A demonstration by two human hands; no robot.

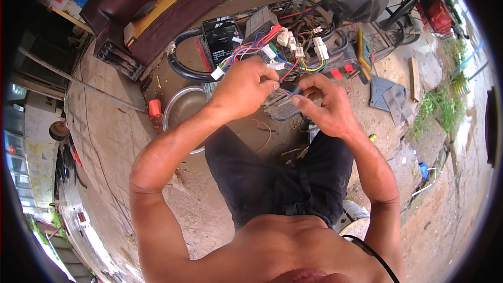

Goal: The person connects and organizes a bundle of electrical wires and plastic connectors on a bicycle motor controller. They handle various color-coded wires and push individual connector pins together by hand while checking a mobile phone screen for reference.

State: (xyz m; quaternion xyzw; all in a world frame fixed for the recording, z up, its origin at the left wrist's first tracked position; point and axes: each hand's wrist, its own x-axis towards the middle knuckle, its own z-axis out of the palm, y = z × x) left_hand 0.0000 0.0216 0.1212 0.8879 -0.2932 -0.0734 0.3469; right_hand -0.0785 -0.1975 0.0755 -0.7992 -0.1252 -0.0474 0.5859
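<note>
My left hand (pixel 245 87) is closed in a pinch on thin red and blue wires (pixel 286 93), just above my knees. My right hand (pixel 326 106) grips the same wires from the other side, thumb and forefinger together by a small dark piece (pixel 296 90) whose kind I cannot make out. Behind both hands spreads a tangled wiring harness of several colours, with white plug connectors (pixel 320 49) on its ends. A smartphone (pixel 220 35) with a lit screen lies left of the harness, over a black curved tube (pixel 181 68). The fingertips partly hide the wires.
A metal basin (pixel 175 106) sits left of my legs, near an orange-red object (pixel 155 109). At right are a yellow-edged meter (pixel 363 50), a grey mat (pixel 386 94) and a wooden strip (pixel 414 78). Beyond the harness stands a brown sofa (pixel 112 8).
</note>
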